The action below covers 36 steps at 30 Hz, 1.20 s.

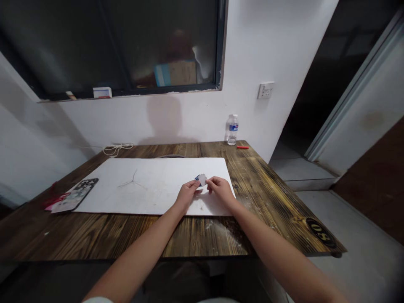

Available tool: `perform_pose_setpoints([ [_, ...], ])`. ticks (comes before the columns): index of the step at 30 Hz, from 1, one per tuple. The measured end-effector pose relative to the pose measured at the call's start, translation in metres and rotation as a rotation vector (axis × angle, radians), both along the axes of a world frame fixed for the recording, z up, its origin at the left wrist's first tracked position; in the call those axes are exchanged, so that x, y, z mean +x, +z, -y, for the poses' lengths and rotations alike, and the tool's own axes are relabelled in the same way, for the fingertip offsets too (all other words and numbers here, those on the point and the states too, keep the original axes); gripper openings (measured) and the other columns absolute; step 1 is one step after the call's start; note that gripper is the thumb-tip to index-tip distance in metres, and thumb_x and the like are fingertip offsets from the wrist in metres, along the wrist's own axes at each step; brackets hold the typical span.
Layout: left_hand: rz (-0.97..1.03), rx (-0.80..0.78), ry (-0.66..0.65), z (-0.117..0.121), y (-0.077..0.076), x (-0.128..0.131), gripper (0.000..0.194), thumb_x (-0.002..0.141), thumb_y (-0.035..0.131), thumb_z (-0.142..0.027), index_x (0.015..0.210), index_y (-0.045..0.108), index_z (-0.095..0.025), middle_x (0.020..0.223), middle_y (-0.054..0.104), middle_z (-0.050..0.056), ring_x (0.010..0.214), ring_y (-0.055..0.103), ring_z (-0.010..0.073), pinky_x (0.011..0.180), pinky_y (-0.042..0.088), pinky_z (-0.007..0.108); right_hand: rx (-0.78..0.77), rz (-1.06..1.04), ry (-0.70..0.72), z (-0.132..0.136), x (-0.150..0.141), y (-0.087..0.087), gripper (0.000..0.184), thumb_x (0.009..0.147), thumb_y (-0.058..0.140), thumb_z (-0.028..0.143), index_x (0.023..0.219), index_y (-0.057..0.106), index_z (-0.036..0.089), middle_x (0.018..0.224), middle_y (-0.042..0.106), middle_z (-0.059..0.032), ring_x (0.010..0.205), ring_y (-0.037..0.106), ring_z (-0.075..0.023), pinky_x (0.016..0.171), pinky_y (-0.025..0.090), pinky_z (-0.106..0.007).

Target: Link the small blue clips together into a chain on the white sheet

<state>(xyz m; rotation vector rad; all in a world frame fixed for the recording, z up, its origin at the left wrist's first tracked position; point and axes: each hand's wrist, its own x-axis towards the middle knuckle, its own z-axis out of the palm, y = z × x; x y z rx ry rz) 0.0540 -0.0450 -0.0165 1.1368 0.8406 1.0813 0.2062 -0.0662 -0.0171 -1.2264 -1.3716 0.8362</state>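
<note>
Between my hands is a small blue and pale-grey piece (202,179), perhaps paper or a packet; its exact kind is too small to make out. My left hand (187,195) is closed, pinching its left side between thumb and fingers. At its right edge, the fingertips of my right hand (220,189) are closed on it too. Both hands are held over the right part of a white board (164,198) on the wooden table. Further left on that board lies a thin, three-armed wire-like or thread-like thing (133,182).
At the board's left end lies a patterned dark-edged flat thing (77,196), with pink and red material beside it. A white cord (117,147) is coiled at the back left. A water bottle (232,130) and a red stick-like thing (243,147) are at the back right.
</note>
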Motion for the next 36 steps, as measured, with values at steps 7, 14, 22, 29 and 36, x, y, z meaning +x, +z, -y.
perform_pose_setpoints([
  [7, -0.044, 0.055, -0.069, 0.002, 0.006, -0.003, 0.042, 0.069, 0.072, -0.047, 0.096, 0.073, -0.015, 0.097, 0.070, 0.010, 0.086, 0.060, 0.0180, 0.076, 0.045, 0.027, -0.046, -0.222, 0.196, -0.006, -0.001, -0.006, 0.035, 0.071, 0.060, 0.052, 0.064, 0.054, 0.019, 0.058, 0.058, 0.0025, 0.048, 0.052, -0.0114, 0.057, 0.043, -0.026],
  [14, -0.048, 0.113, -0.142, 0.003, 0.008, -0.007, 0.055, 0.066, 0.073, -0.053, 0.104, 0.070, -0.014, 0.083, 0.069, 0.007, 0.069, 0.059, 0.0134, 0.072, 0.042, 0.025, -0.142, -0.367, 0.337, -0.004, -0.006, -0.006, 0.042, 0.066, 0.065, 0.059, 0.065, 0.052, 0.018, 0.058, 0.057, 0.0026, 0.050, 0.052, -0.0108, 0.057, 0.044, -0.026],
  [22, -0.030, 0.131, -0.261, 0.008, 0.014, -0.006, 0.059, 0.069, 0.071, -0.051, 0.112, 0.065, -0.011, 0.070, 0.066, 0.006, 0.060, 0.060, 0.0161, 0.068, 0.045, 0.030, -0.195, -0.422, 0.446, 0.000, -0.005, -0.009, 0.038, 0.068, 0.069, 0.052, 0.066, 0.055, 0.016, 0.056, 0.055, 0.0025, 0.049, 0.049, -0.0098, 0.052, 0.040, -0.023],
  [29, -0.144, 0.245, -0.148, 0.010, 0.022, -0.005, 0.042, 0.072, 0.070, -0.044, 0.101, 0.070, -0.013, 0.085, 0.070, 0.008, 0.076, 0.062, 0.0194, 0.076, 0.046, 0.030, -0.169, -0.376, 0.421, 0.001, -0.007, -0.005, 0.040, 0.071, 0.066, 0.052, 0.088, 0.065, 0.016, 0.059, 0.054, 0.0037, 0.052, 0.050, -0.0106, 0.058, 0.044, -0.025],
  [36, -0.146, 0.254, 0.032, 0.005, 0.016, -0.006, 0.039, 0.069, 0.073, -0.040, 0.099, 0.070, -0.014, 0.098, 0.070, 0.008, 0.092, 0.061, 0.0203, 0.086, 0.042, 0.029, -0.017, -0.026, 0.101, 0.003, -0.003, 0.000, 0.039, 0.078, 0.058, 0.053, 0.068, 0.064, 0.016, 0.056, 0.057, 0.0010, 0.053, 0.053, -0.0125, 0.057, 0.042, -0.024],
])
